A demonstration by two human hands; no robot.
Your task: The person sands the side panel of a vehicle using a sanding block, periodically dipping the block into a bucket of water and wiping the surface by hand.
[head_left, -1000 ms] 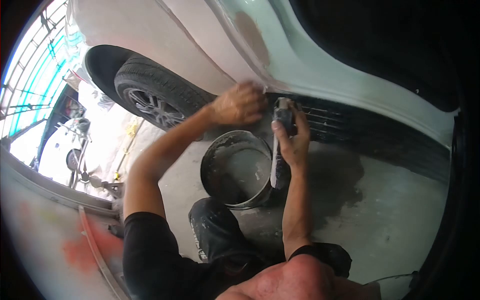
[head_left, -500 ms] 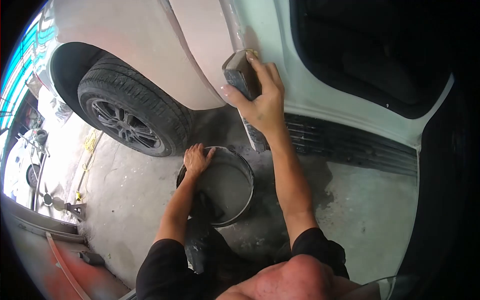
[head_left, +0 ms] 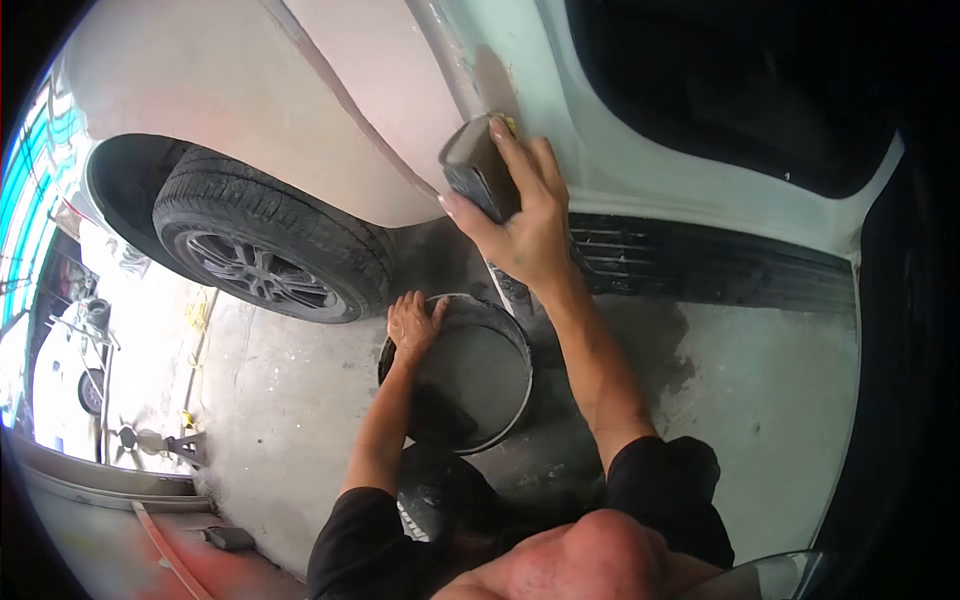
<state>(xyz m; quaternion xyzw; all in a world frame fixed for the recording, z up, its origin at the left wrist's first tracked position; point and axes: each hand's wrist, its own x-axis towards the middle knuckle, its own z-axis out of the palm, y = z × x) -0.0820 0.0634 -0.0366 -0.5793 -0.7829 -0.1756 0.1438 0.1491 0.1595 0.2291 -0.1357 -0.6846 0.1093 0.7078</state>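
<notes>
My right hand [head_left: 527, 217] grips a sanding block [head_left: 478, 172] with a dark side, thumb on one side and fingers on the other. The block is at the pinkish pillar edge of a car body [head_left: 370, 60], beside the door opening; whether its face touches the panel is hidden. A bit of yellow shows behind the fingertips. Lower down, my left hand [head_left: 411, 325] holds the rim of a round black bucket [head_left: 528, 375], its fingers over the edge and thumb apart. Grey, cloudy water [head_left: 475, 365] fills part of the bucket, with a dark shape in its shaded lower left.
A car wheel [head_left: 265, 250] stands left of the bucket. A black ribbed sill step [head_left: 700, 262] runs to the right below the door opening [head_left: 740, 90]. At the left are a jack stand [head_left: 185, 447] and a panel with red patches [head_left: 160, 550]. Wet concrete floor [head_left: 640, 350] surrounds the bucket.
The view has shifted, so the wheel and bucket sit a little differently. My right hand and the block have moved slightly down along the pillar edge. My left hand stays on the bucket rim.
</notes>
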